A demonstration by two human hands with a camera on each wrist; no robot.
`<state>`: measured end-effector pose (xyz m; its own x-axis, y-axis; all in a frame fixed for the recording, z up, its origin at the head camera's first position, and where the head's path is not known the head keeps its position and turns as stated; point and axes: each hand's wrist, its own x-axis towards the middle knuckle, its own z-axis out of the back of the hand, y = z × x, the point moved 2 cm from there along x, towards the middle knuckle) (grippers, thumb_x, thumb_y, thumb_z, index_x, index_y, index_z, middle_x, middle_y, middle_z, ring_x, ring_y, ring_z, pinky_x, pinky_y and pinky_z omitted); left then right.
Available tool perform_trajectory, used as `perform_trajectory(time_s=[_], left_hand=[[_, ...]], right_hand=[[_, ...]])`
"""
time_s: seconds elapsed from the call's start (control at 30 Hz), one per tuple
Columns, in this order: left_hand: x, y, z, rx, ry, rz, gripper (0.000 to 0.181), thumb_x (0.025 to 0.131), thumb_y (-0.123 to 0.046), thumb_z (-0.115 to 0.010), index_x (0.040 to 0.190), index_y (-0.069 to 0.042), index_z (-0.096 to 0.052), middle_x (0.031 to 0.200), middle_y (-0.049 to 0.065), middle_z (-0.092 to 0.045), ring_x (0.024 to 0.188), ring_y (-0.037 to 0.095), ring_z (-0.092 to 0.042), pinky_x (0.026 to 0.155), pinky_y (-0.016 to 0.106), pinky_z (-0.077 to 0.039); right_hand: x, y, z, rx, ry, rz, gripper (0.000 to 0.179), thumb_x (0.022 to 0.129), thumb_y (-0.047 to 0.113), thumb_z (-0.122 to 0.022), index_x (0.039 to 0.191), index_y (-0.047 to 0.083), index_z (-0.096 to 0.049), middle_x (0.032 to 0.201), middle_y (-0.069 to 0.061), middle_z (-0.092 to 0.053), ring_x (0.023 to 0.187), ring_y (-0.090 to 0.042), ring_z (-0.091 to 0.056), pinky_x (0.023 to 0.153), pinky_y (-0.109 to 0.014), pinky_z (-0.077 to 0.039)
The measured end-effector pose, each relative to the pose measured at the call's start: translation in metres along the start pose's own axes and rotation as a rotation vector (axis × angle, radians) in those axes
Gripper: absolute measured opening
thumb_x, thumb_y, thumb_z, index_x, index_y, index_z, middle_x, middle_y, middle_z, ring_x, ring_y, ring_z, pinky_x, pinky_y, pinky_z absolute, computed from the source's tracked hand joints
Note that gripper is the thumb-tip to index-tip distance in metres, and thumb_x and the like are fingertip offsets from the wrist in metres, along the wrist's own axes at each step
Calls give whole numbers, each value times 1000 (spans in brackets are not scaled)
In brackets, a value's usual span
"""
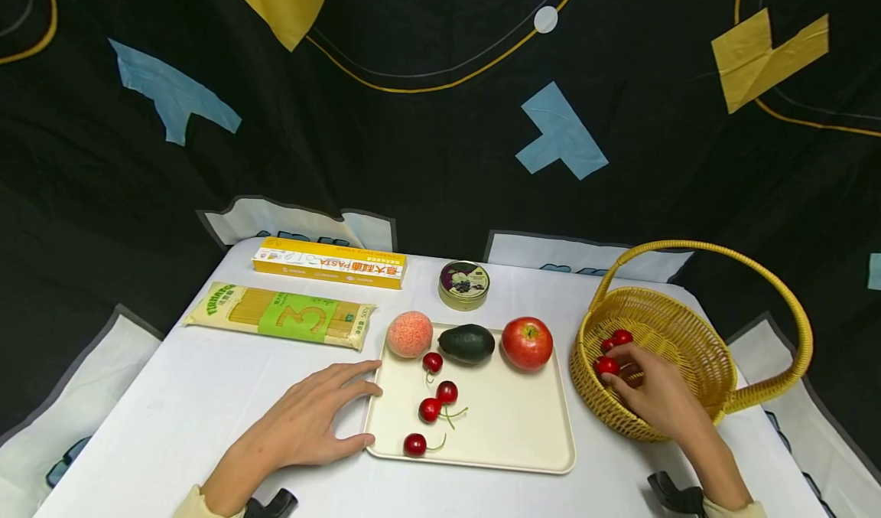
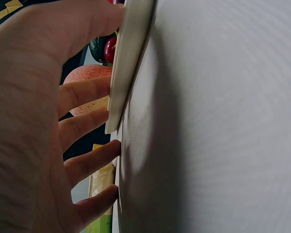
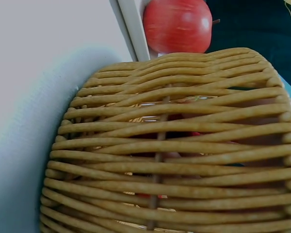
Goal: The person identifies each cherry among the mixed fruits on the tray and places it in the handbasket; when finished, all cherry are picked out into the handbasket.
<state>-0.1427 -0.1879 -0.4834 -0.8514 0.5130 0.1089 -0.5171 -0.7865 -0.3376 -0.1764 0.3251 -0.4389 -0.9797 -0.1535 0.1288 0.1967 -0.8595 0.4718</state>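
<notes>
My right hand (image 1: pixel 657 392) reaches inside the yellow wicker basket (image 1: pixel 702 357), thumb and fingertips pinching a red cherry (image 1: pixel 606 366). Another cherry (image 1: pixel 622 337) lies just behind it. In the right wrist view the woven basket wall (image 3: pixel 160 143) hides most of that hand. My left hand (image 1: pixel 313 415) rests at the left edge of a cream tray (image 1: pixel 509 434), fingers spread, with thumb and some fingertips touching the rim. On the tray are several stemmed cherries (image 1: pixel 415 445), a pink peach (image 1: pixel 410 334), a dark avocado (image 1: pixel 466 343) and a red apple (image 1: pixel 527 343).
Behind the tray stands a small round tin (image 1: pixel 464 285). A yellow pasta box (image 1: pixel 330 263) and a bag of spaghetti (image 1: pixel 278 315) lie at the back left. The basket's tall handle (image 1: pixel 771 281) arches over its right side. A black curtain hangs behind the white table.
</notes>
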Motion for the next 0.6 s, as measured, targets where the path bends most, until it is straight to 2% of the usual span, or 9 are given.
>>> perform_trajectory(time_s=[0.17,0.33,0.6], left_hand=[[0,0,-1,3,-5,-2,52,89,-64,-78,130,-34,-71,164,-6,-50,147,24,-51,119,54,-47],[0,1,-1,3,-8,-5,52,89,-65,-78,130,-34,-71,164,-6,-50,148,24,-51,118,55,-47],[0,1,0,-1,-11,-8,52,89,-63,-79,131,-34,-71,165,-7,-49,148,24,-51,119,55,-46]], right_hand=[[4,-2,-2,-11,23,16,33,93,14,-86,121,6,-71,100,-7,-76,86,-21,-74,71,-37,-66],[8,-3,-4,-42,26,52,30,91,12,-87,117,8,-73,91,-1,-72,80,-15,-65,63,-27,-56],[14,-6,-9,-71,28,105,29,88,6,-87,113,8,-73,86,2,-68,77,-13,-61,62,-27,-54]])
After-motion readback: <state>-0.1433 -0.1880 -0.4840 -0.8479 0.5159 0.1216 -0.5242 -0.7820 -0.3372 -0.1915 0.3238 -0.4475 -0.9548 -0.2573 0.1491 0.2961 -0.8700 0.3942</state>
